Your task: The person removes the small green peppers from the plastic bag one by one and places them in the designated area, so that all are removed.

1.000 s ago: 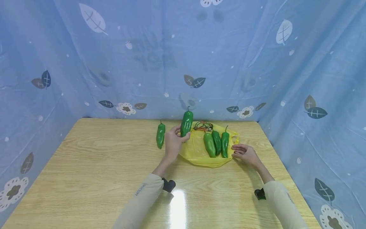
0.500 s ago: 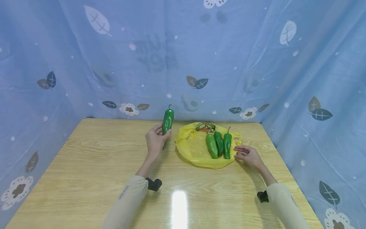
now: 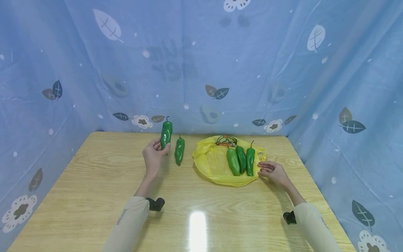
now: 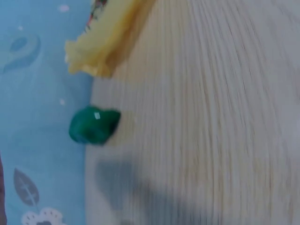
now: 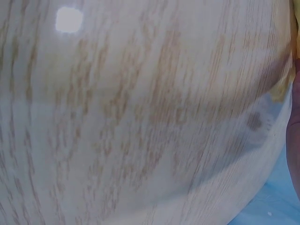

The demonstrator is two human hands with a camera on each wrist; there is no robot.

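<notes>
My left hand (image 3: pixel 153 156) holds a glossy green pepper (image 3: pixel 167 132) upright by its lower part, stem up, over the back left of the table. Just right of it a second green pepper (image 3: pixel 179 151) lies on the table; the left wrist view shows this loose pepper (image 4: pixel 93 125) end-on. Farther right, a yellow plastic bag (image 3: pixel 217 179) lies spread with its mouth toward me. Three green peppers (image 3: pixel 241 159) rest in it side by side. At the bag's right edge my right hand (image 3: pixel 274 174) pinches the plastic; its fingertips are partly hidden.
A wooden table (image 3: pixel 104 189) carries everything, with a bright light reflection (image 3: pixel 197 227) near its front. Blue patterned cloth (image 3: pixel 176 70) hangs along the back and both sides. Dark wrist devices (image 3: pixel 155 204) show at both sleeves.
My left hand has carried its pepper leftward from beside the bag, past the loose pepper, to that pepper's left. The right hand has stayed at the bag's edge. The view has shifted slightly.
</notes>
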